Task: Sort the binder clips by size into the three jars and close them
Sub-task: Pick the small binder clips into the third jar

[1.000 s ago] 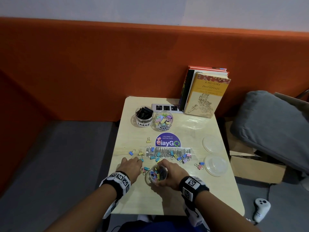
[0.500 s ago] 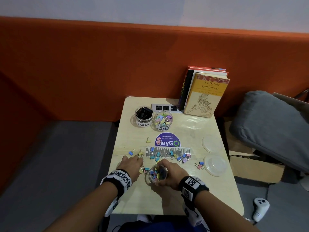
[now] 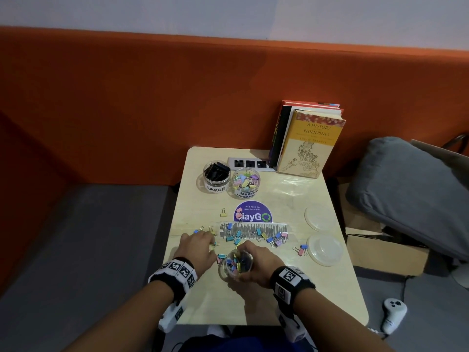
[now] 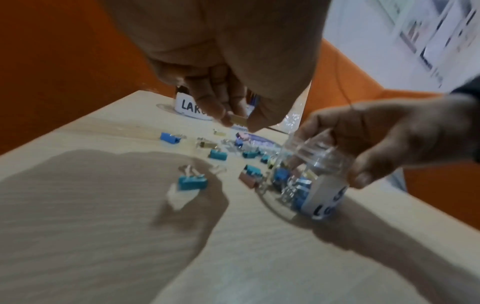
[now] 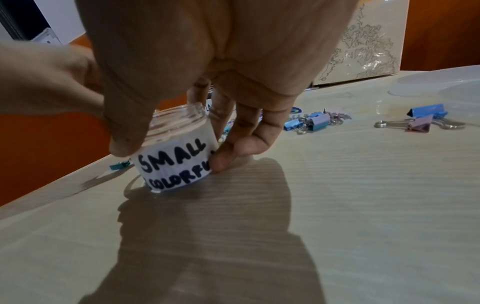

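My right hand grips the clear jar labelled SMALL COLORFUL near the table's front edge. The jar is tipped toward the left and holds several small coloured clips. Just left of it, my left hand pinches a small yellow clip between thumb and fingers, a little above the table. Loose small clips lie scattered across the middle of the table, and a blue one lies below my left hand. The LARGE jar with black clips and the MEDIUM jar stand open at the back.
Two clear lids lie at the table's right edge. Books lean on the orange wall behind a power strip. A purple sticker marks the table's middle. A grey cushion and a box sit to the right.
My left hand has crept slightly forward and now pinches a small yellow clip. My right hand keeps hold of the tilted small jar in the same place.
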Demonstrator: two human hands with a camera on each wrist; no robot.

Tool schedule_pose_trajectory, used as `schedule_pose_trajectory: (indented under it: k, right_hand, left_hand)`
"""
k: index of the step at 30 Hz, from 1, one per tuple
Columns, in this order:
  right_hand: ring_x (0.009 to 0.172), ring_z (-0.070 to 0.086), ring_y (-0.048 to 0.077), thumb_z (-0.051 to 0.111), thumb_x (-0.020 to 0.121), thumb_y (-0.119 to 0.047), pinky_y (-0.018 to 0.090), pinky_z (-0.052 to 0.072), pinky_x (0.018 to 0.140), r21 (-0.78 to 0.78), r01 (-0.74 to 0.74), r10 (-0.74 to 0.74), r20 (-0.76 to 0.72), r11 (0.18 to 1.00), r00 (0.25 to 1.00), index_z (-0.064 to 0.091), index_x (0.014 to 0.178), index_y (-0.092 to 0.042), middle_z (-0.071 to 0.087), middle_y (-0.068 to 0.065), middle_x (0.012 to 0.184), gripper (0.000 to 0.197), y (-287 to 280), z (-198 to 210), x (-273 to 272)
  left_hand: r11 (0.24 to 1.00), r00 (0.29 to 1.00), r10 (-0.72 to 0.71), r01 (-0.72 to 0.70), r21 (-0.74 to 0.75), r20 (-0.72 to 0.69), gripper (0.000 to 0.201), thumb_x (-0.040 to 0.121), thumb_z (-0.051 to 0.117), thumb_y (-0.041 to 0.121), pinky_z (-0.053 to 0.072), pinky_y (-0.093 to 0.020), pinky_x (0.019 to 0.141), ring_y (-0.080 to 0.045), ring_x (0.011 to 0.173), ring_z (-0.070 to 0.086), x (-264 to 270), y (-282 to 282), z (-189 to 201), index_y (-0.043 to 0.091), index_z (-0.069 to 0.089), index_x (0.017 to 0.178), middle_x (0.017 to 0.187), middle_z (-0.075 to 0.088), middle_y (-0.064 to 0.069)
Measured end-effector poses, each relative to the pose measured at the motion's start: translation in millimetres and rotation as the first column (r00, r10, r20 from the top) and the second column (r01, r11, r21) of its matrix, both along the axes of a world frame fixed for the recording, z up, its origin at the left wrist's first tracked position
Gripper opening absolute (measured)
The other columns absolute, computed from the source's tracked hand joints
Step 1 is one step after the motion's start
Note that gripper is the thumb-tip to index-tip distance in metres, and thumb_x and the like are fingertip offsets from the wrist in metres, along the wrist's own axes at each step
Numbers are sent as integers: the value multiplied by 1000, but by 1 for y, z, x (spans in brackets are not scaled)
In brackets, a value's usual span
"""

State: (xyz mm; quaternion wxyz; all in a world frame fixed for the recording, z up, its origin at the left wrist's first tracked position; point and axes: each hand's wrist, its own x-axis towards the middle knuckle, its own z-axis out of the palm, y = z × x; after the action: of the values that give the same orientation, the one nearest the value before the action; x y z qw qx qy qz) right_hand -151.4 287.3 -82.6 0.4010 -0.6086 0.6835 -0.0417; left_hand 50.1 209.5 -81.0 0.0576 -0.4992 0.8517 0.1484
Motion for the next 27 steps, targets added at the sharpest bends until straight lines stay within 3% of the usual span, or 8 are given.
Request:
schedule_pose_trajectory:
  k: [3,6,8,10,13,17,20,27]
  right_hand:
    - [106,58,18,83,70,-43,33,50,88,-2,-5,5,1,1000,1000,43,126,-33,60,-3,127,69,0,1,0]
    - [107,59,18,83,71,-41,32,50,87,-10,-8,8,6,1000,1000,43,128,-31,60,-3,127,70,1,3,1]
    - [107,59,19,83,71,-42,32,50,88,-14,-2,2,9,1000,1000,43,129,-31,60,-3,128,71,1,3,1]
    - [106,59,19,83,71,-43,32,51,88,-7,8,-8,11,1000,1000,43,127,-33,60,-3,127,70,1,3,1]
    - [107,58,18,83,70,-44,32,51,89,8,20,-20,18,1000,1000,43,126,-35,60,-4,127,69,1,2,1]
    - [107,58,17,83,70,-44,33,52,89,14,29,-30,25,999,999,43,125,-35,59,-5,127,69,2,3,2]
    - [106,58,18,82,71,-45,33,52,89,10,17,-17,18,1000,1000,43,126,-35,59,-4,127,68,2,4,2]
    - [107,59,17,82,71,-44,35,52,92,15,13,-14,7,1000,1000,43,126,-35,59,-5,128,68,1,5,3]
  left_hand:
    - [989,974,-112,128,67,-199,24,89,61,35,35,-32,100,-9,104,55,-4,2,14,28,56,112,115,61,12]
    - [965,948,-193,230,125,-252,35,88,67,37,40,-33,98,-7,93,53,-16,8,24,29,54,120,118,61,14]
    - [969,951,-181,216,117,-252,39,89,65,40,41,-34,100,-10,103,57,-18,7,18,31,53,126,123,60,14]
    - [991,960,-88,112,77,-264,30,95,58,31,42,-34,101,-14,113,56,-11,2,11,29,58,125,127,60,10]
    - [997,987,44,-33,69,-158,26,97,50,16,45,-32,95,-19,113,56,13,-8,-3,26,63,117,126,57,4]
    - [979,999,-49,52,196,-23,32,93,60,22,45,-30,97,-16,115,53,39,-9,-18,26,60,125,130,49,8]
    - [976,994,-102,90,198,48,36,95,59,20,43,-29,98,-18,120,50,43,-7,-23,21,60,131,133,50,3]
    - [988,991,-28,8,152,130,26,97,48,18,47,-31,88,-24,107,56,38,1,-17,16,62,119,121,56,-5]
